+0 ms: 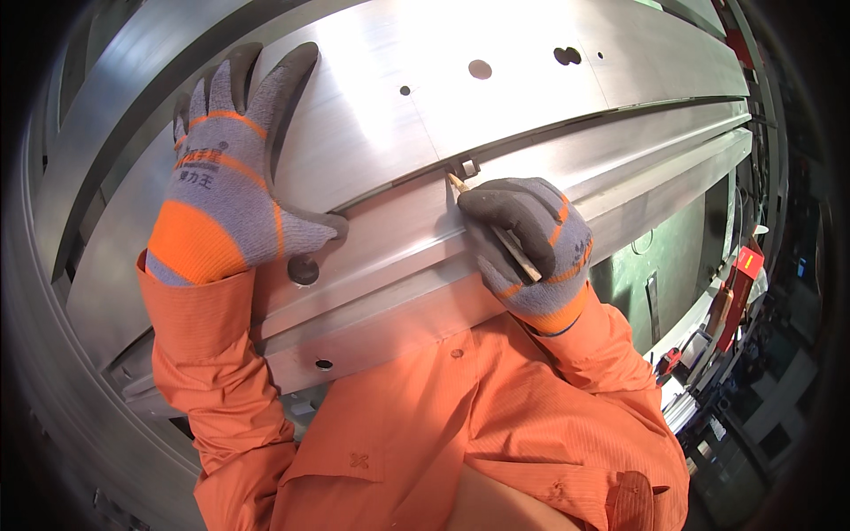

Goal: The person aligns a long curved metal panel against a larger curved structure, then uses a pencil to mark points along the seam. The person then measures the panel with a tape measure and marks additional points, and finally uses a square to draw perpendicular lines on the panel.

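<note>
A long silvery metal plate (522, 104) with round holes lies over a ridged metal profile (611, 161). Spread flat at the plate's left part, my gloved left hand (221, 159) has its fingers apart and its thumb by the plate's near edge. In my gloved right hand (536, 234) a pencil (516, 254) is pinched. Its pale sharpened tip points up and left, close to the plate's near edge beside a small square cut-out (468, 166). I cannot tell whether the tip touches metal. A thin line crosses the plate above the tip.
Curved-looking metal beams (133, 115) run along the left. On the right, beyond a green surface (651, 283), stand a red box (742, 274) and a red-and-black tool (670, 361) among clutter. The profile's near side lies against my orange workwear (398, 425).
</note>
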`<action>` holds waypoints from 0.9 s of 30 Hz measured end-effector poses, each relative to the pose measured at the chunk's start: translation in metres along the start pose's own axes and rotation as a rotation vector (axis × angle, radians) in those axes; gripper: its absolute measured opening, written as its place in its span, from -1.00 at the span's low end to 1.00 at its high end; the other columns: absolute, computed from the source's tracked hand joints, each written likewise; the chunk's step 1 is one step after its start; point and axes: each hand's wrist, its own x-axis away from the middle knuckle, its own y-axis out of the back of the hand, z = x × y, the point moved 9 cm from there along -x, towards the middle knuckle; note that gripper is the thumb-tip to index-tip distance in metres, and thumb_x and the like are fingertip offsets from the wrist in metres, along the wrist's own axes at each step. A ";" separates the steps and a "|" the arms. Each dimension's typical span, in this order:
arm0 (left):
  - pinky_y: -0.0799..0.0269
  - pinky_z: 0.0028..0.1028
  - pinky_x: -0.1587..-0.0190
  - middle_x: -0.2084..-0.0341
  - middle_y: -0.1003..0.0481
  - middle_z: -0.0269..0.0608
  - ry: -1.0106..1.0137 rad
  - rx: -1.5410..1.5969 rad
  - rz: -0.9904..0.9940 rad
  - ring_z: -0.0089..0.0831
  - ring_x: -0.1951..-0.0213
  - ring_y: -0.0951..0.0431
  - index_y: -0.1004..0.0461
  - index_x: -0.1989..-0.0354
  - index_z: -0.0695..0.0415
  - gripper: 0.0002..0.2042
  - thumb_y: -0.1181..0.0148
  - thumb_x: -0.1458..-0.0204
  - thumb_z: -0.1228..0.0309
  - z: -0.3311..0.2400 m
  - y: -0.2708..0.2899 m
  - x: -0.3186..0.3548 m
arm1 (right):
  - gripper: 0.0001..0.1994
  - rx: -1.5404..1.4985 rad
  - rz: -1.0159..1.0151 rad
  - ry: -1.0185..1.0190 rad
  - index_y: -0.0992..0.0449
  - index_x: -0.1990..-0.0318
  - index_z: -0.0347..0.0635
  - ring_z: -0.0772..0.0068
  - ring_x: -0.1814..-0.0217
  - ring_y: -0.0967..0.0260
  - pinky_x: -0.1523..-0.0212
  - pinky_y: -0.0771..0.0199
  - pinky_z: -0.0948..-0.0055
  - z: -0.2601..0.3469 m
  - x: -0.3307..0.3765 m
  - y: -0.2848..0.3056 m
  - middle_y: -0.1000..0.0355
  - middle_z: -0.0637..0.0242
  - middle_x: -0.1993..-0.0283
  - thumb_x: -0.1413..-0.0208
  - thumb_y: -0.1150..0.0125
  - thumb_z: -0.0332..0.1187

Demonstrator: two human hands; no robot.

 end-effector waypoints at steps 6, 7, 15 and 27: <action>-0.11 0.11 -0.45 -0.39 -0.18 0.01 -0.019 -0.002 -0.023 0.18 -0.41 -0.16 -0.28 -0.43 -0.36 0.34 -0.64 0.95 0.01 0.001 0.000 -0.001 | -0.78 -0.001 0.007 0.003 -0.59 0.16 -0.17 0.09 0.32 -0.49 0.27 -0.48 0.21 0.000 -0.001 0.000 -0.54 0.23 0.32 0.02 -0.29 -0.50; -0.11 0.11 -0.45 -0.39 -0.18 0.01 -0.021 -0.006 -0.021 0.19 -0.41 -0.16 -0.28 -0.43 -0.36 0.34 -0.64 0.95 0.01 0.000 0.000 -0.001 | -0.78 -0.014 0.012 -0.010 -0.59 0.16 -0.17 0.08 0.32 -0.49 0.26 -0.48 0.21 -0.001 0.000 0.000 -0.55 0.23 0.31 0.02 -0.29 -0.50; -0.13 0.12 -0.42 -0.38 -0.18 0.04 -0.031 0.009 -0.024 0.20 -0.40 -0.17 -0.27 -0.44 -0.34 0.33 -0.64 0.91 0.02 -0.005 0.004 -0.001 | -0.78 0.005 0.030 -0.046 -0.61 0.18 -0.19 0.07 0.25 -0.53 0.20 -0.52 0.22 -0.004 0.001 0.000 -0.58 0.20 0.27 0.04 -0.30 -0.54; -0.24 0.13 -0.32 -0.34 -0.21 0.11 -0.011 -0.017 0.002 0.25 -0.34 -0.23 -0.26 -0.43 -0.28 0.29 -0.62 0.85 0.13 -0.008 0.004 -0.005 | -0.71 0.028 0.233 0.377 -0.58 0.11 -0.11 0.27 0.33 -0.51 0.34 -0.48 0.32 0.013 -0.001 0.009 -0.63 0.15 0.03 0.07 -0.26 -0.48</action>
